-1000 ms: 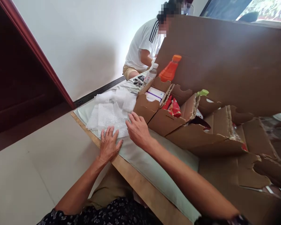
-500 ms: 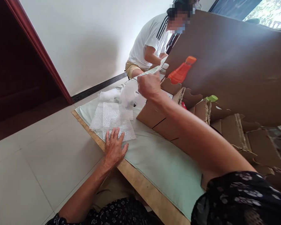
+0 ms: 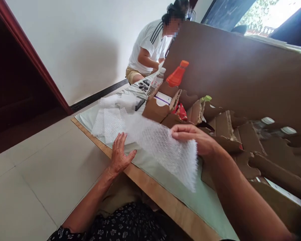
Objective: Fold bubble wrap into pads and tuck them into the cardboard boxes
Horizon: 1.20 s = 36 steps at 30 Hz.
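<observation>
My right hand [image 3: 198,140] pinches the edge of a sheet of bubble wrap [image 3: 165,150] and holds it in the air above the pale green table cover [image 3: 180,194]. My left hand [image 3: 119,154] lies flat with fingers spread on the near corner of a stack of bubble wrap sheets [image 3: 110,122] by the table's edge. Behind the lifted sheet stands a cardboard divider box [image 3: 155,110] holding a white pack and red packets [image 3: 181,111].
A large cardboard sheet [image 3: 235,73] leans up behind the dividers. An orange bottle [image 3: 177,75] and a clear bottle [image 3: 157,81] stand at the far end. Another person in a white shirt [image 3: 146,47] sits beyond the table. The wooden table edge [image 3: 150,187] runs diagonally.
My right hand went from the stack up to the far end, then came back toward me carrying one bubble wrap sheet. My left hand stayed flat on the stack.
</observation>
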### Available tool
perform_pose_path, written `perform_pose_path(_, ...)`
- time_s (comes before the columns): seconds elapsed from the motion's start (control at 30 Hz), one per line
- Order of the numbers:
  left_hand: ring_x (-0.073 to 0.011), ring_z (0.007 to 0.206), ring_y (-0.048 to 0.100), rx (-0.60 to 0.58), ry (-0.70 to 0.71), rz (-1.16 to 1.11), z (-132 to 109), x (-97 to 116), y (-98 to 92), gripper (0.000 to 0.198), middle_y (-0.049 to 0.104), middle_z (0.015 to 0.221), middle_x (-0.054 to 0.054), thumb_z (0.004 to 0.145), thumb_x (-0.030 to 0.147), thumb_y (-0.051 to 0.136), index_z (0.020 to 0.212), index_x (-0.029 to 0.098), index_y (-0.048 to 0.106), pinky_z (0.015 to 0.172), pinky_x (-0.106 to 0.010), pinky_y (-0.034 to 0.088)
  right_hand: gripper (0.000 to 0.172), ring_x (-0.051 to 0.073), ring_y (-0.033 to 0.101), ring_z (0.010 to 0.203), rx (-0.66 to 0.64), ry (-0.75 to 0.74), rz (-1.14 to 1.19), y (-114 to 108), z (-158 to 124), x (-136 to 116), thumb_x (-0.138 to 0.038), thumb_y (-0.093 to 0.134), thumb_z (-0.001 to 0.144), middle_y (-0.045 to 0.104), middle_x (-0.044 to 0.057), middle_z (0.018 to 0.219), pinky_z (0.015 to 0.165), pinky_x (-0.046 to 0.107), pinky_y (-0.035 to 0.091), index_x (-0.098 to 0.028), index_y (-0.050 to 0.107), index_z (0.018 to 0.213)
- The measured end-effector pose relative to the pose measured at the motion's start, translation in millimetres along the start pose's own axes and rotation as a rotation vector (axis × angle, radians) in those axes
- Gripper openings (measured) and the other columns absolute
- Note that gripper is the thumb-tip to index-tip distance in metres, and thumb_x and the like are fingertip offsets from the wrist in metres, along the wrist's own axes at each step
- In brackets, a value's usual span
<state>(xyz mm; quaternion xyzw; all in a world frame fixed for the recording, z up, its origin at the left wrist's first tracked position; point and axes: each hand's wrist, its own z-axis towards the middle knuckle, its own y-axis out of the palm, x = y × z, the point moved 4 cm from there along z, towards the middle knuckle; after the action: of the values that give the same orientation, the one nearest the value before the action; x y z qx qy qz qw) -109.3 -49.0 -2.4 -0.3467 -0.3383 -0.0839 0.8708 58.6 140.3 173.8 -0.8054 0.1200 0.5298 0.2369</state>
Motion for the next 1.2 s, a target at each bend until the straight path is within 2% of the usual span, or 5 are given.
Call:
perform_pose_path(0.33, -0.0308, 0.122, 0.064, -0.376, -0.042, -0.093, -36.8, 67.4, 39.5, 0.055, 0.07, 0.131, -0.014, 0.085, 0.024, 0.061, 0.14, 0.018, 0.058, 0.107, -0.05, 0.053, 0.067, 0.021, 0.069, 0.085, 0.367, 0.359, 0.251, -49.8, -173.6, 222.0, -0.075, 0.072, 0.073, 0.075, 0.012, 0.103, 0.066, 0.031, 0.052, -0.021, 0.07, 0.112)
perform_pose_path(0.53, -0.0344, 0.126, 0.062, -0.383, -0.086, -0.078, 2.5, 94.7, 69.5, 0.064, 0.068, 0.135, -0.017, 0.081, 0.041, 0.073, 0.138, 0.016, 0.059, 0.109, -0.052, 0.048, 0.067, 0.023, 0.07, 0.083, 0.575, 0.22, -0.199, -22.3, -212.4, 249.5, -0.05, 0.073, 0.076, 0.077, 0.009, 0.107, 0.078, 0.038, 0.056, -0.023, 0.063, 0.137)
perform_pose_path(0.7, -0.0209, 0.076, 0.066, -0.45, -0.317, -0.25, 34.9, 119.8, 108.3, 0.055, 0.066, 0.075, 0.0, 0.074, 0.036, 0.072, 0.124, 0.013, 0.067, 0.076, -0.033, 0.052, 0.045, 0.024, 0.073, 0.085, 0.695, 0.16, -0.383, -6.2, -222.6, 254.3, -0.034, 0.057, 0.084, 0.079, 0.006, 0.095, 0.082, 0.038, 0.056, -0.023, 0.073, 0.124)
perform_pose_path(0.97, -0.0148, 0.056, 0.056, -0.629, -0.274, -0.218, -24.8, 137.4, 65.1, 0.031, 0.059, 0.06, 0.005, 0.078, 0.039, 0.061, 0.1, 0.018, 0.067, 0.06, -0.026, 0.042, 0.038, 0.025, 0.074, 0.085, 0.746, 0.251, -0.466, -59.8, -302.2, 273.4, -0.036, 0.058, 0.083, 0.081, 0.007, 0.098, 0.078, 0.037, 0.056, -0.023, 0.078, 0.113)
perform_pose_path(1.2, -0.0252, 0.075, 0.068, -0.722, -0.064, 0.341, -45.6, 134.5, 44.9, 0.052, 0.071, 0.074, -0.002, 0.088, 0.039, 0.059, 0.136, 0.018, 0.061, 0.073, -0.035, 0.049, 0.045, 0.037, 0.068, 0.108, 1.021, 0.576, -0.765, -56.7, -311.3, 282.6, -0.031, 0.056, 0.087, 0.076, 0.018, 0.116, 0.092, 0.05, 0.047, -0.015, 0.071, 0.126)
